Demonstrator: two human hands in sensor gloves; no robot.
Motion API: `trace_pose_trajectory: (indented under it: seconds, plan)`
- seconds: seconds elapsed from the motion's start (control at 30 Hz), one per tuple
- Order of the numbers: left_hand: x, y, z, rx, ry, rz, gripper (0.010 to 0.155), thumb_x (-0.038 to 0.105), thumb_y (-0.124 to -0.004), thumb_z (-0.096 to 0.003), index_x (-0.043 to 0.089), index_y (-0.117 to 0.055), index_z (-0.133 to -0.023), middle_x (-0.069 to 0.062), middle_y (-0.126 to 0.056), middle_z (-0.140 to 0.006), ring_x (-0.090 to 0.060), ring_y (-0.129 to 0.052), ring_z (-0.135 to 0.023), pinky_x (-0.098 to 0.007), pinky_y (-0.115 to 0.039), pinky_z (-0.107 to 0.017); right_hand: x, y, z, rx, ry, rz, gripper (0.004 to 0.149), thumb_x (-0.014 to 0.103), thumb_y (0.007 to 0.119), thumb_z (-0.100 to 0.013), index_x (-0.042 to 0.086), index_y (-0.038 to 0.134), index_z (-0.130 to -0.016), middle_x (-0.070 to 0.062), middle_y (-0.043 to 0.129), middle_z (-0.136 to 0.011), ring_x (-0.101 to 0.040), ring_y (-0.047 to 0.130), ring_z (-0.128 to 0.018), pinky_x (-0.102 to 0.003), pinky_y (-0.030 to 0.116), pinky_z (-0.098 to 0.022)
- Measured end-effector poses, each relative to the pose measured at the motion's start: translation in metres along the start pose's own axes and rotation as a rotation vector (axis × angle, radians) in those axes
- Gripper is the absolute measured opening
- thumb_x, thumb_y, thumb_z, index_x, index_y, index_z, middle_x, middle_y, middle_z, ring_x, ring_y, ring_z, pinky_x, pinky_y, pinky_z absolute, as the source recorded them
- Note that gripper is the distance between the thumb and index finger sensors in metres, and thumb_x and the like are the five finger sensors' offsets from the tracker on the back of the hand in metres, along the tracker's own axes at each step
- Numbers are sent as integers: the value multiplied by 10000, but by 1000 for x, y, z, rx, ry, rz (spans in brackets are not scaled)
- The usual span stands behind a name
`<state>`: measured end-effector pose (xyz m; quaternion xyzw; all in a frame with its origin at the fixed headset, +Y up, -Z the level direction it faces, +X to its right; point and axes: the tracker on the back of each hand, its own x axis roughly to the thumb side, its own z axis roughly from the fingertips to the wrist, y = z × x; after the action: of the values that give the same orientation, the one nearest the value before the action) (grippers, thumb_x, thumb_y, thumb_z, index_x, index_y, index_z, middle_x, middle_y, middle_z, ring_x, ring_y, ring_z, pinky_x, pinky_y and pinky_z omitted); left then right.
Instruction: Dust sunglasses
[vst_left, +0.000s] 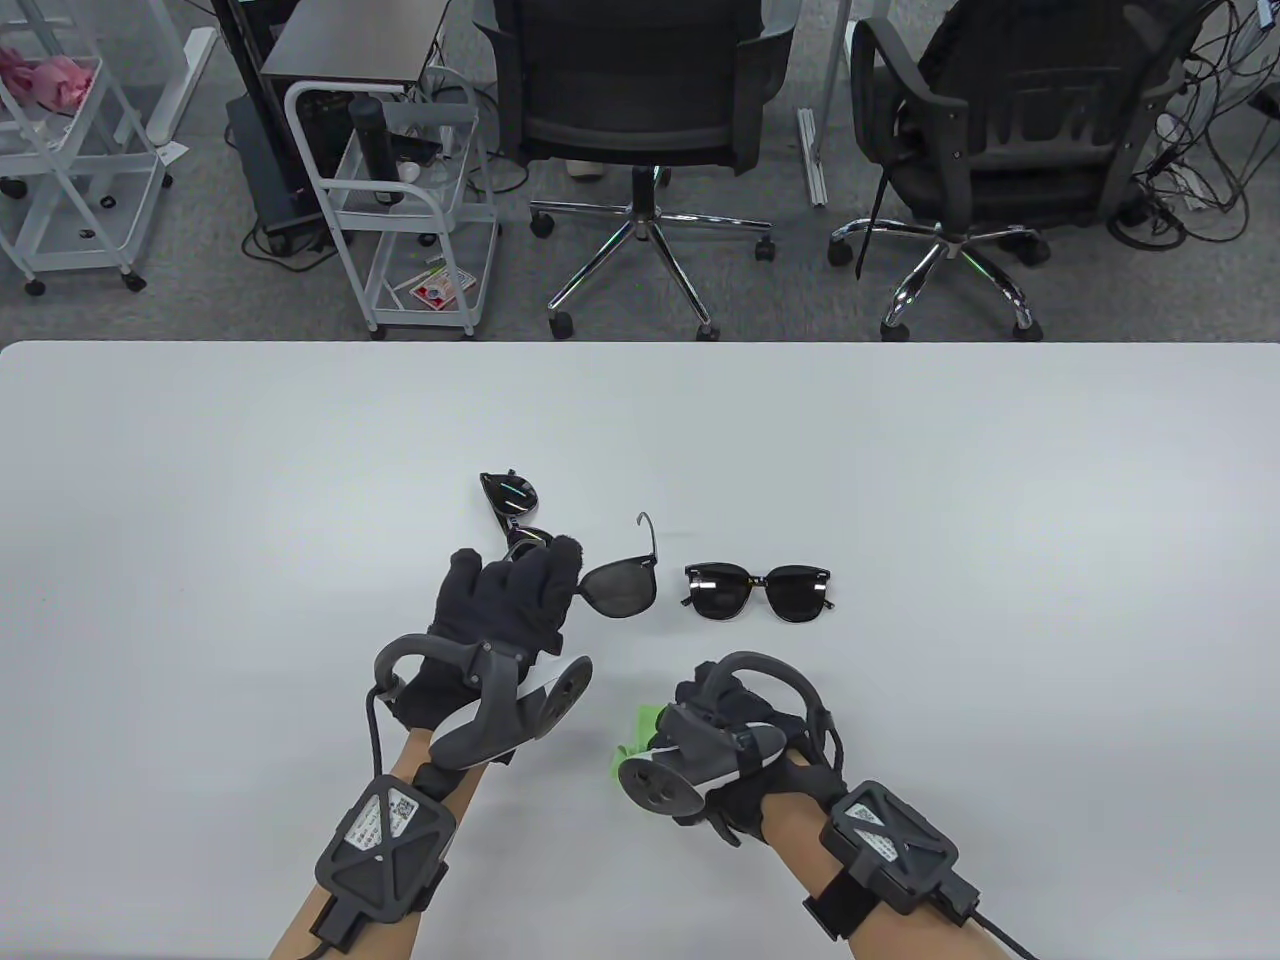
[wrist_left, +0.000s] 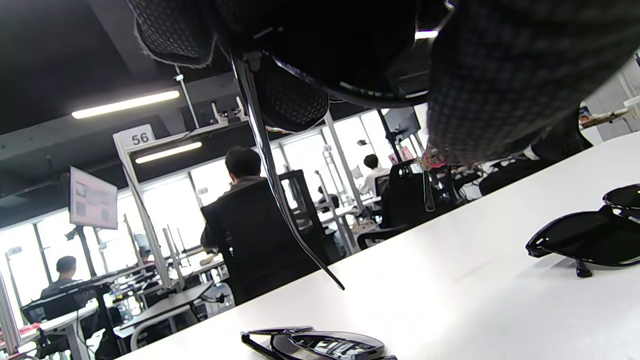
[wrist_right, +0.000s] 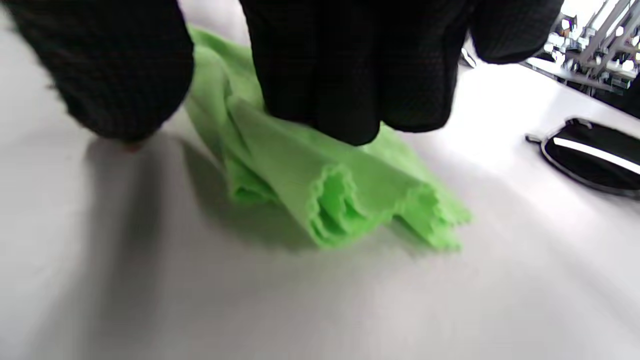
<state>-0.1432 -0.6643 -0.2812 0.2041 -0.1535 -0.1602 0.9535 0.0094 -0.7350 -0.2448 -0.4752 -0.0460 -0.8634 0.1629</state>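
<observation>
My left hand (vst_left: 515, 595) grips a black pair of sunglasses by one side and holds it above the white table (vst_left: 200, 500). Its free lens (vst_left: 620, 588) and one temple arm stick out to the right. In the left wrist view that temple arm (wrist_left: 280, 200) hangs down from my gloved fingers (wrist_left: 500, 85). My right hand (vst_left: 700, 715) holds a crumpled green cloth (vst_left: 633, 745) down on the table near the front. In the right wrist view my fingers (wrist_right: 350, 85) lie on the cloth (wrist_right: 330, 195).
A second black pair (vst_left: 760, 592) lies open on the table to the right of the held pair. A third, folded pair (vst_left: 512, 497) lies just beyond my left hand. Two office chairs (vst_left: 640, 110) and a white cart (vst_left: 410, 210) stand beyond the table's far edge.
</observation>
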Motion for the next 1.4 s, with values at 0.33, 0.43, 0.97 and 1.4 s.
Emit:
trace_pose_trajectory:
  seconds: [0.33,0.43,0.97,1.4]
  plan:
    - [-5,1,1,-18,20,39,958,601,-959,-270,355,-470,-1056,157,-743,-1010,-124,-975,-812,-493,-686,-734,-37,-15,23,-281,177,-210,379,322,883,-384,213,956,-740,-32,1024,-721,-296,1013,-642,-625,696,-598]
    - [-9,4,2,7,29,88,955,605,-958,-269,357,-474,-1055,159,-746,-1006,-121,-977,-811,-489,-688,-734,-69,-13,48,-451,323,-453,378,295,865,-393,226,953,-754,-31,1018,-745,-311,1007,-668,-637,686,-601]
    - [18,20,9,123,-115,-27,952,603,-949,-275,372,-449,-1052,171,-719,-1014,-111,-953,-831,-487,-667,-749,-115,21,73,-683,353,-1371,401,314,834,-439,209,912,-818,-32,1000,-813,-338,993,-726,-647,688,-595]
    - [38,31,12,152,-181,-20,949,626,-909,-284,324,-444,-1054,141,-748,-989,-97,-992,-746,-482,-691,-733,-91,19,59,-830,377,-1788,458,288,908,-416,185,842,-857,-52,932,-854,-362,920,-790,-648,655,-597]
